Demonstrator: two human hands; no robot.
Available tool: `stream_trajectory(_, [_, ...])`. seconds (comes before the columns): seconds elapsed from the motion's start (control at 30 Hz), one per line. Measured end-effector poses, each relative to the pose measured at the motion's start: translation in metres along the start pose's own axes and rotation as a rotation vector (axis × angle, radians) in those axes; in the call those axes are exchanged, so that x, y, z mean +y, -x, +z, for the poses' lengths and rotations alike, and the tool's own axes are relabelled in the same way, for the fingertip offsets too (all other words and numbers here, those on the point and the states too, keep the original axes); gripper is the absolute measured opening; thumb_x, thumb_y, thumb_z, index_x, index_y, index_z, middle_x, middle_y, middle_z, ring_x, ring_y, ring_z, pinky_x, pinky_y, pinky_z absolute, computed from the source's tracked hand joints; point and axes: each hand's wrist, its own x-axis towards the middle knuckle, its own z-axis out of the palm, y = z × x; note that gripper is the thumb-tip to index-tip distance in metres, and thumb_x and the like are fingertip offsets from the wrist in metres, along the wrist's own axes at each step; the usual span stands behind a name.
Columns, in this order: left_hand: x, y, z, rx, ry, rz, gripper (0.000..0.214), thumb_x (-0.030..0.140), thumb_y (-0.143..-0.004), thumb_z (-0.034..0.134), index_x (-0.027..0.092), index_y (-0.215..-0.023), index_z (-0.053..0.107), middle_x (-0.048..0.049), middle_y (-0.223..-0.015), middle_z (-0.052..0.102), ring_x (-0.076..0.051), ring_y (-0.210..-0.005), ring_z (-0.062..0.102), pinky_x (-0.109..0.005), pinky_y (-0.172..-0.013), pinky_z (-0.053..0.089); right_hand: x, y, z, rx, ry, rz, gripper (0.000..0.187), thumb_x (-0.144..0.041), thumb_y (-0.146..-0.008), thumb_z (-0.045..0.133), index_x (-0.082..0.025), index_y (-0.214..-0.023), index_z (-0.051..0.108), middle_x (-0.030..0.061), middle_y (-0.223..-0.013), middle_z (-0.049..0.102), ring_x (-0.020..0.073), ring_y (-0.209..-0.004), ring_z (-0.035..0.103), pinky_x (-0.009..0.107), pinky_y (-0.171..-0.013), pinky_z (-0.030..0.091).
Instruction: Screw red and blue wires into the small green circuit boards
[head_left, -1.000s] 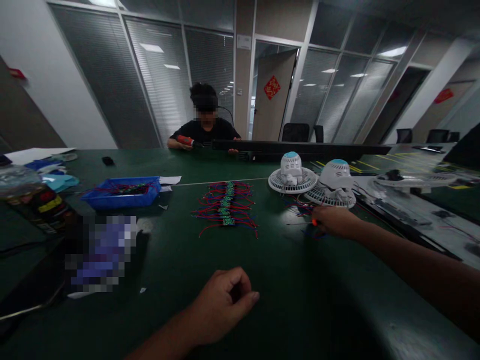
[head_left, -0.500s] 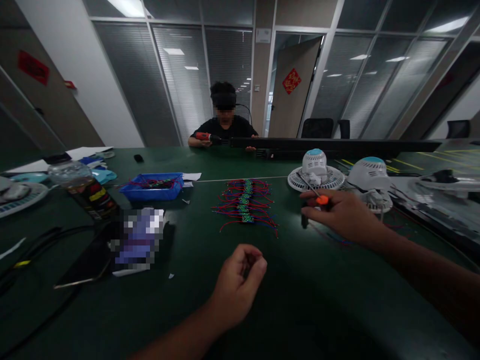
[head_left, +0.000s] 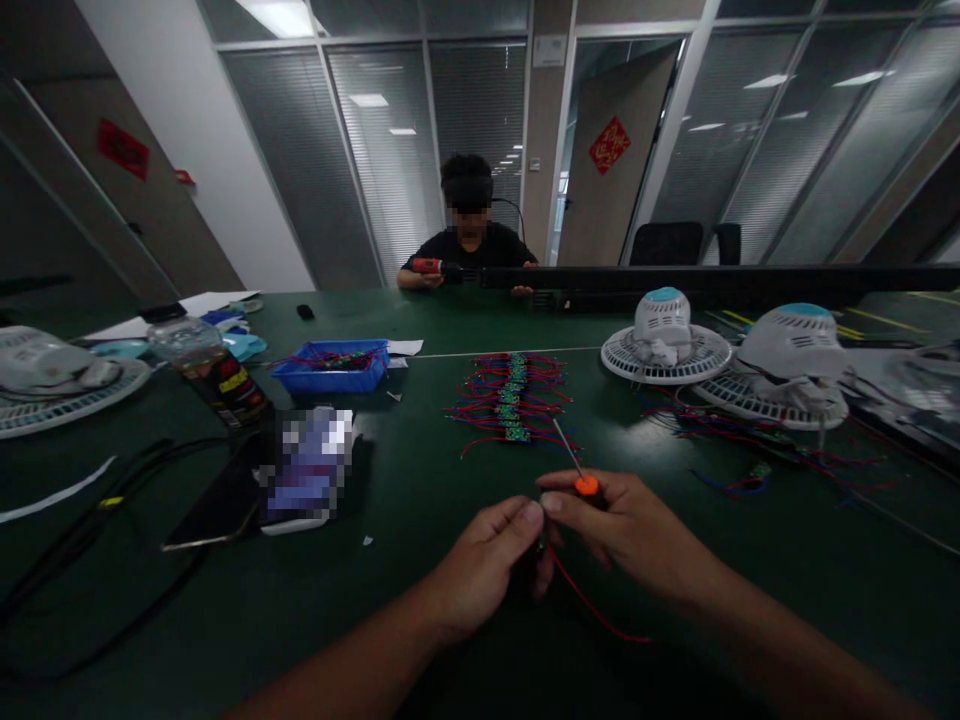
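Over the table [head_left: 300,580], the right grip [head_left: 630,530] holds a screwdriver [head_left: 586,485].

Left bare hand [head_left: 491,560]: pinching a small dark piece [head_left: 541,540], mostly hidden; thin red wire [head_left: 587,606] trailing below.
Right bare hand [head_left: 630,530]: meeting the left, holding an orange-collared, metal-shafted screwdriver [head_left: 586,485].
Dark green tabletop [head_left: 420,470]: column of green circuit boards [head_left: 513,400] with red-and-blue wires; blue plastic tray [head_left: 330,382] beyond, leftward.

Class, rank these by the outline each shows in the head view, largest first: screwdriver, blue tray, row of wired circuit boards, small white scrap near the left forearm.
1. Row of wired circuit boards
2. Blue tray
3. Screwdriver, its handle mostly hidden by the right hand
4. Small white scrap
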Motion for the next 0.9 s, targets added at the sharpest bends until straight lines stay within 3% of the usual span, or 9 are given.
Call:
stream_trajectory(0.13, [0.002, -0.003, 0.002, 0.073, 0.148, 0.035, 0.033, 0.047, -0.084, 0.055, 0.014, -0.083, 0.057, -0.0024, -0.063, 0.058, -0.014, -0.056, 0.054, -0.026, -0.055, 0.041, 0.016, 0.012, -0.002, 0.102, -0.104, 0.079, 0.049, -0.048, -0.086, 0.052, -0.017, -0.123, 0.049, -0.0067, -0.059, 0.050, 0.0092, -0.047, 0.045, 0.021, -0.043, 0.035])
stream_trajectory(0.23, [0.008, -0.005, 0.003, 0.194, 0.218, 0.146, 0.024, 0.034, -0.084, 0.052, 0.014, -0.072, 0.054, -0.0065, -0.075, 0.062, -0.016, -0.069, 0.059, -0.027, -0.063, 0.044, 0.023, 0.019, -0.008, 0.105, -0.109, 0.032, 0.041, -0.043, -0.089, 0.049, -0.015, -0.119, 0.050, -0.0003, -0.071, 0.060, 0.0120, -0.060, 0.057, 0.024, -0.055, 0.046])
stream_trajectory(0.33, [0.012, -0.007, 0.001, 0.204, 0.257, 0.163, 0.023, 0.029, -0.085, 0.044, 0.016, -0.068, 0.050, -0.0067, -0.068, 0.063, -0.017, -0.064, 0.060, -0.030, -0.065, 0.046, 0.028, 0.024, -0.017, 0.115, 0.016, -0.027, 0.051, -0.051, -0.089, 0.045, -0.016, -0.125, 0.051, 0.0033, -0.072, 0.067, 0.0150, -0.058, 0.061, 0.027, -0.054, 0.050])
stream_trajectory(0.43, [0.010, -0.008, -0.005, 0.170, 0.279, 0.128, 0.025, 0.034, -0.087, 0.038, 0.017, -0.072, 0.050, 0.0014, -0.045, 0.049, -0.012, -0.039, 0.045, -0.024, -0.044, 0.036, 0.033, 0.027, -0.024, 0.203, 0.290, -0.095, 0.053, -0.056, -0.085, 0.049, -0.024, -0.126, 0.059, 0.0056, -0.075, 0.072, 0.0204, -0.063, 0.067, 0.033, -0.058, 0.055])
stream_trajectory(0.57, [0.007, -0.007, -0.009, 0.200, 0.309, 0.069, 0.028, 0.041, -0.088, 0.041, 0.019, -0.074, 0.048, 0.0095, -0.038, 0.030, -0.006, -0.031, 0.020, -0.018, -0.035, 0.017, 0.039, 0.033, -0.023, 0.304, 0.505, -0.294, 0.038, -0.050, -0.085, 0.053, -0.032, -0.116, 0.067, 0.0044, -0.113, 0.071, 0.0283, -0.101, 0.066, 0.045, -0.088, 0.053])
stream_trajectory(0.7, [0.008, -0.007, -0.007, 0.259, 0.280, 0.052, 0.039, 0.053, -0.089, 0.042, 0.020, -0.069, 0.044, 0.0108, -0.037, 0.026, -0.005, -0.031, 0.014, -0.018, -0.035, 0.013, 0.041, 0.039, -0.016, 0.257, 0.604, -0.407, 0.038, -0.043, -0.090, 0.047, -0.030, -0.123, 0.063, 0.0048, -0.118, 0.069, 0.0274, -0.104, 0.066, 0.040, -0.083, 0.058])
stream_trajectory(0.9, [0.005, -0.006, -0.003, 0.289, 0.249, 0.057, 0.039, 0.052, -0.088, 0.045, 0.019, -0.068, 0.045, 0.0104, -0.036, 0.028, -0.004, -0.031, 0.016, -0.018, -0.035, 0.013, 0.037, 0.042, -0.011, 0.192, 0.686, -0.450, 0.037, -0.036, -0.092, 0.046, -0.031, -0.127, 0.059, 0.0038, -0.113, 0.071, 0.0260, -0.095, 0.070, 0.034, -0.067, 0.061])
